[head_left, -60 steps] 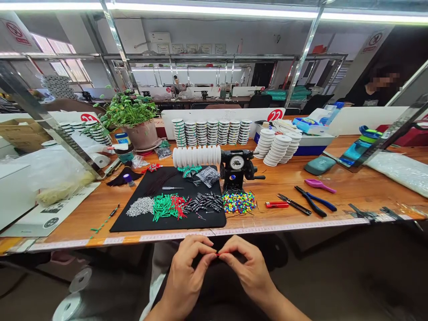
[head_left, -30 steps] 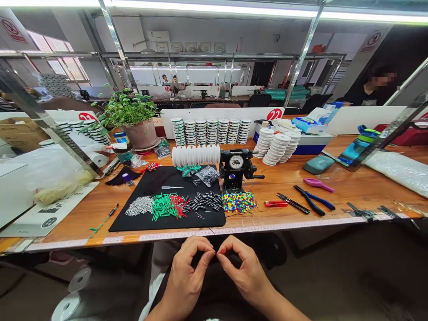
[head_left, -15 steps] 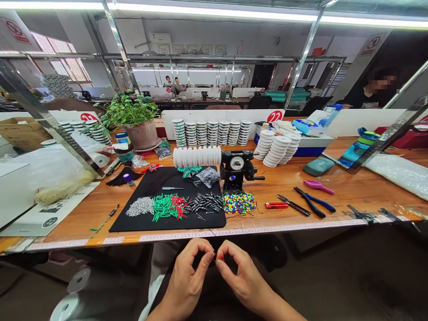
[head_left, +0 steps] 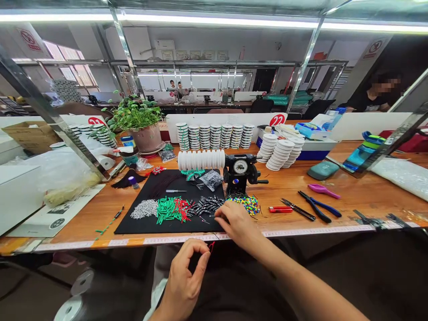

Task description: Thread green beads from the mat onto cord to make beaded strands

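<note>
My left hand (head_left: 187,274) is closed in a pinch below the table's front edge, holding a thin red thread (head_left: 211,246) that sticks out past the fingertips. Over the right edge of the black mat (head_left: 133,226), my right hand (head_left: 239,223) has its fingers bent, thumb and index slightly apart. Its fingertips are at the near right side of a pile of black tubes (head_left: 205,205); whether they touch one I cannot tell. Left of that pile lie red tubes (head_left: 182,209), green tubes (head_left: 165,209) and small silver-grey beads (head_left: 143,208). Multicoloured beads (head_left: 249,204) are partly hidden behind my right hand.
A black hand-cranked winder (head_left: 240,171) carries white spools (head_left: 200,159). To the right lie a red lighter (head_left: 280,209), tweezers (head_left: 299,209), blue-handled pliers (head_left: 316,207) and a pink scoop (head_left: 323,191). A measuring tape (head_left: 160,240) runs along the front edge. Another person sits at far right.
My right hand has left the left hand's fingertips and moved up and forward to the black tubes. My left hand stays low, keeping the red thread pinched. The view has shifted slightly.
</note>
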`<state>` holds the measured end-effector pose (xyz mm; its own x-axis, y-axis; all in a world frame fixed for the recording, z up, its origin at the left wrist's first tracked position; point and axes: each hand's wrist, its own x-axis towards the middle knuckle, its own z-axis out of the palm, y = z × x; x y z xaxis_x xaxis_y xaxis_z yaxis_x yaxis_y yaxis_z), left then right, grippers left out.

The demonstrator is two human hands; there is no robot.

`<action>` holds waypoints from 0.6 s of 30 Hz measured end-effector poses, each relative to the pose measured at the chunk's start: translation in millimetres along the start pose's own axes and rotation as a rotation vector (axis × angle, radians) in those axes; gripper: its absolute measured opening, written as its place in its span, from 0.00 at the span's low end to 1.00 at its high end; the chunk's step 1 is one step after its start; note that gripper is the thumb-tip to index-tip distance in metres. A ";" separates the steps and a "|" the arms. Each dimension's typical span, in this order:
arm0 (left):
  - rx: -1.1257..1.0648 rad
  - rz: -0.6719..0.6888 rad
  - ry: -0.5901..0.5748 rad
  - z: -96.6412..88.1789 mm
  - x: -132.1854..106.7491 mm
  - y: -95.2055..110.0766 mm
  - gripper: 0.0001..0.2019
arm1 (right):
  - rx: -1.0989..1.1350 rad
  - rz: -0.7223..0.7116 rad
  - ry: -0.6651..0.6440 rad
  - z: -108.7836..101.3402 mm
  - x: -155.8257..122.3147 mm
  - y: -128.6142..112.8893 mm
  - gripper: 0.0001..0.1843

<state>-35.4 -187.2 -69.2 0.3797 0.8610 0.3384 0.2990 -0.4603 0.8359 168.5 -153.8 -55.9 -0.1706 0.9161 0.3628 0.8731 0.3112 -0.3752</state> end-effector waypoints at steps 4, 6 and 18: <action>0.008 0.003 0.031 -6.5 0.4 -3.6 0.08 | -0.161 -0.040 -0.118 8.4 26.2 -1.3 0.03; 0.012 0.009 0.043 -9.2 1.2 -5.7 0.07 | -0.223 -0.060 -0.170 11.9 31.5 -5.8 0.03; 0.086 0.071 0.125 -23.4 24.2 -5.7 0.08 | -0.297 -0.020 -0.210 -12.0 19.1 -25.1 0.10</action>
<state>-48.4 -158.7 -55.6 0.2928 0.8431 0.4510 0.3513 -0.5335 0.7694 148.9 -147.1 -29.3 -0.2520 0.9521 0.1732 0.9580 0.2708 -0.0947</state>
